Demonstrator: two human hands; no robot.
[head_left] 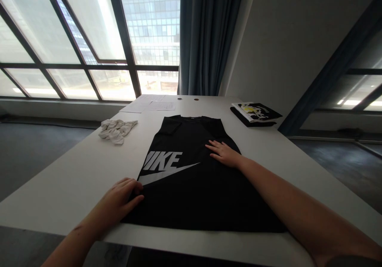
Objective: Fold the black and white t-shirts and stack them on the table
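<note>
A black T-shirt (191,203) lies flat on the white table, its neckline at the far end and its hem near the table's front edge. Large grey-white lettering and a swoosh cross its left side, and its sleeves are turned in over the body. At the shirt's left edge, my left hand (123,197) has its fingers bent around the fabric, closed on it, with the thumb lying nearer the hem. My right hand (224,154) rests palm down on the shirt's right upper part, fingers stretched out and a little apart.
On the white table (74,179), a crumpled off-white cloth (117,131) lies at left. Papers (149,104) and two small round objects are at the far end. A stack of folded garments (255,114) sits at far right. Behind are windows and a blue curtain (209,36).
</note>
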